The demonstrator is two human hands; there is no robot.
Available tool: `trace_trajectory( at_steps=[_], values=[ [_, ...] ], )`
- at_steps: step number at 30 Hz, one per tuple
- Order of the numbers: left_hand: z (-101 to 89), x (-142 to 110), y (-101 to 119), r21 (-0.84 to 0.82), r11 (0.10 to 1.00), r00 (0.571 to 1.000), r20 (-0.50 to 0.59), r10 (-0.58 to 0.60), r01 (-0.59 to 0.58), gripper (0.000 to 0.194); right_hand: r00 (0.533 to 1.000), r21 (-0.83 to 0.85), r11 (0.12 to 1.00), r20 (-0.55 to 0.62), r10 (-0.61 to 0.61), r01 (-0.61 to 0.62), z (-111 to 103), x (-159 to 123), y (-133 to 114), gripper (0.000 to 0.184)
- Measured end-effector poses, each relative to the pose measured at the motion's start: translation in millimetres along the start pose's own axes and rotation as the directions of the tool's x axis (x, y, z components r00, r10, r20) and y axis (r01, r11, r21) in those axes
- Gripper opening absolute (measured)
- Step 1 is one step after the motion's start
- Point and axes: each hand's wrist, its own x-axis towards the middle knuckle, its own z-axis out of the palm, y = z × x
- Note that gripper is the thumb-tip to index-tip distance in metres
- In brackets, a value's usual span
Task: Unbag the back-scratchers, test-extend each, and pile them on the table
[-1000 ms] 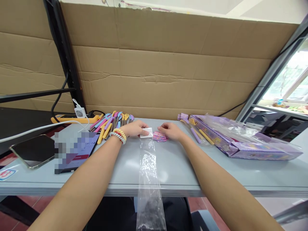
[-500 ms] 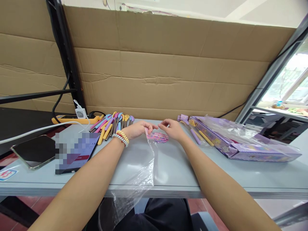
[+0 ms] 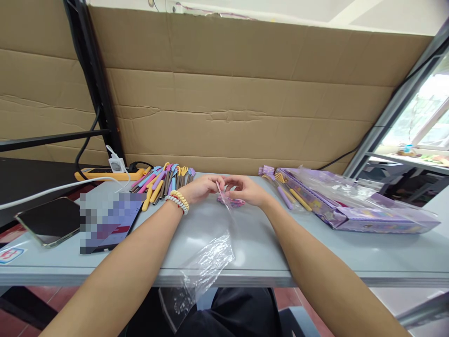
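My left hand (image 3: 204,188) pinches the pink top end of a long clear plastic bag (image 3: 213,255), which trails down over the table's front edge toward my lap. My right hand (image 3: 247,191) meets it there, its thumb and fingertips closed at the same pink end; the exact hold is partly hidden. Just below and behind my fingers lies a small stack of pink printed pieces (image 3: 235,202) on the grey table (image 3: 259,238). Bead-like bracelets circle my left wrist.
Left of my hands lies a bunch of colourful fork-like sticks (image 3: 164,182), near a yellow power strip (image 3: 101,175) and two phones, one a dark phone (image 3: 51,220). At right are a purple box (image 3: 351,213) with clear film and bagged sticks (image 3: 286,196). Cardboard (image 3: 245,103) stands behind.
My right hand has moved left to meet my left hand at the bag's top. The pink end has turned nearly edge-on, and the trailing plastic has shifted.
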Motion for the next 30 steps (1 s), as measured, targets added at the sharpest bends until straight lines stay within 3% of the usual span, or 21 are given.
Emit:
trace_trajectory(
  at_steps=[3,6,10,14,18,23,26,30],
  values=[
    [0.2,2,-5,-0.139,0.99,0.997,0.07,0.014,-0.004,0.005,0.997,0.192,0.981,0.078,0.011,-0.026,0,1,1,0.045],
    [-0.6,4,-8,-0.215,0.977,0.991,0.134,0.013,0.016,0.01,0.988,0.316,0.944,0.152,0.041,-0.088,1,1,3,0.042],
    [-3.6,3,-9,-0.246,0.969,0.98,0.201,0.014,0.037,0.01,0.961,0.327,0.933,0.269,0.063,-0.153,1,0,2,0.026],
    [-5.1,2,-8,-0.258,0.966,0.977,0.213,0.026,0.03,0.009,0.952,0.268,0.946,0.29,0.102,-0.183,-1,-2,-1,0.028],
    [-3.2,0,-5,-0.256,0.965,0.979,0.204,-0.007,0.06,0.014,0.96,0.283,0.937,0.245,0.135,-0.204,-2,-2,-1,0.028],
    [-4.5,0,-1,-0.312,0.948,0.996,0.077,-0.037,0.06,0.031,0.979,0.305,0.931,0.086,0.183,-0.2,-3,1,4,0.027],
    [-8.5,2,-3,-0.371,0.925,0.996,-0.01,-0.089,0.079,0.02,0.982,0.29,0.94,0.001,0.189,-0.181,-5,2,7,0.031],
    [-11.1,3,-6,-0.29,0.951,0.995,0.014,-0.102,0.102,0.03,0.969,0.276,0.944,-0.118,0.218,-0.179,-6,4,12,0.04]
  ],
)
